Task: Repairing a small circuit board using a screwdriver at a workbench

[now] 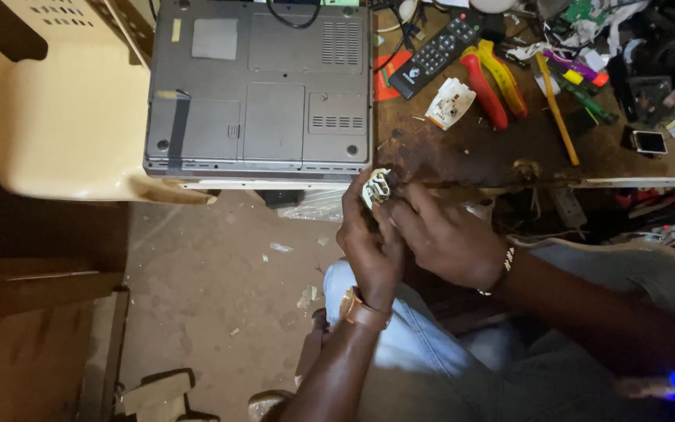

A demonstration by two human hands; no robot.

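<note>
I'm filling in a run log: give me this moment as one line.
left hand: holds small white plastic electrical part | right hand: fingers on same part | behind: upturned grey laptop on cluttered brown workbench

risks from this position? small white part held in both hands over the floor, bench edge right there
1. The small white part is pinched between the left hand and right hand off the bench, above the littered floor; a slip could likely lose it among the debris.
2. The upturned laptop sits at the bench edge beside the hands; a nudge might shift it.
3. Dim light may hide small detail.
</note>
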